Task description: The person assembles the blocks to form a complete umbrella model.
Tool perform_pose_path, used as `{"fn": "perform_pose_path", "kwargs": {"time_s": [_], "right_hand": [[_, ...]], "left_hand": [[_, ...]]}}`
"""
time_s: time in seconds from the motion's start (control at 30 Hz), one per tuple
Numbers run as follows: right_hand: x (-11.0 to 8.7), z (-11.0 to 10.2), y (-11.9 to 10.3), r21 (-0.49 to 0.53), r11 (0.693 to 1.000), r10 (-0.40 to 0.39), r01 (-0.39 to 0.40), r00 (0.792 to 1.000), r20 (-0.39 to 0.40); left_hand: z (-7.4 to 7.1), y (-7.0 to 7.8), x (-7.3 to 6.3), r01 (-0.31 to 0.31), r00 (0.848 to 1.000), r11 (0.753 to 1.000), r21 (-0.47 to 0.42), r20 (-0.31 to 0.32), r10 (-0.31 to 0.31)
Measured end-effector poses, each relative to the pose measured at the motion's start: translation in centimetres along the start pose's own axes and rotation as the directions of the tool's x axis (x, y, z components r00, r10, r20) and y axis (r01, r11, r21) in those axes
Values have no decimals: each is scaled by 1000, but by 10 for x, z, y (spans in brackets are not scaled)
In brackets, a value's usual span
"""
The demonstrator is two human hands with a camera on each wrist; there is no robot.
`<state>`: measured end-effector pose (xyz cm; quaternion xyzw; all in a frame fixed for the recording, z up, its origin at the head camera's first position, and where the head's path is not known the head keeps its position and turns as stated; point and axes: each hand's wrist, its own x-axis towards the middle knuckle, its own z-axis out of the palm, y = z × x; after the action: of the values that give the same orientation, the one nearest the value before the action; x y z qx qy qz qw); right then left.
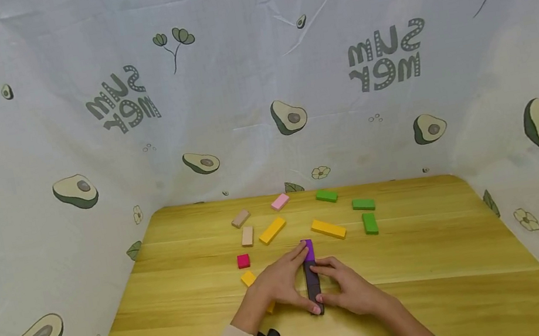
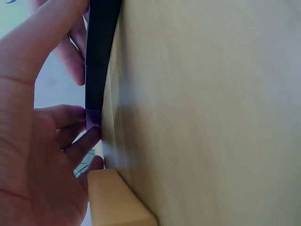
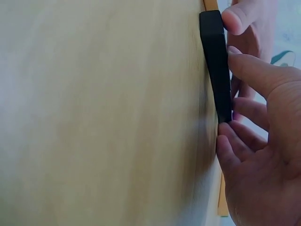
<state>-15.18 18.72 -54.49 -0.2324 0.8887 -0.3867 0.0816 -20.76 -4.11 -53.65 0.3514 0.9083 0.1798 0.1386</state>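
A purple block [image 1: 308, 250] and two black blocks [image 1: 312, 280] lie end to end in a straight row on the table. My left hand [image 1: 282, 280] spans the row, its fingertips on the purple block and its thumb at the near end of the black blocks. On the right side, my right hand [image 1: 349, 288] holds the black blocks between its thumb and fingers, along their edge. The left wrist view shows the purple block [image 2: 92, 118] against the end of the black blocks [image 2: 97, 70]. In the right wrist view, fingertips touch the far part of the black row [image 3: 215, 56].
Beyond the hands lie yellow blocks [image 1: 328, 229], green blocks [image 1: 370, 223], a pink block [image 1: 280, 202] and tan blocks [image 1: 247, 236]. A red block [image 1: 243, 261] sits left of the left hand, which partly covers another yellow block [image 1: 248, 278]. A printed cloth [image 1: 233, 79] surrounds the wooden table [image 1: 450, 256].
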Motion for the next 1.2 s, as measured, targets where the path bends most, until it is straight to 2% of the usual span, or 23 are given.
{"fn": "perform_pose_path", "kwargs": {"time_s": [0.2,0.5,0.77,1.1,1.2], "right_hand": [[1,-2,-2,-7,1000,-4,4,1000,-8],[0,-2,-1,4,1000,7,-7,1000,-1],[5,-8,3,-17,1000,3,-3,1000,-18],[24,-31,8,-137,988,47,-65,990,-136],[32,-39,13,-197,978,29,-64,985,-173]], "left_hand": [[0,-1,-2,-12,1000,1000,18,-22,12],[0,1,-5,-31,997,992,121,-72,40],[0,0,-6,-26,993,990,139,-108,42],[1,-1,-6,4,993,990,139,-115,13],[1,-1,-5,11,994,991,136,-110,4]]}}
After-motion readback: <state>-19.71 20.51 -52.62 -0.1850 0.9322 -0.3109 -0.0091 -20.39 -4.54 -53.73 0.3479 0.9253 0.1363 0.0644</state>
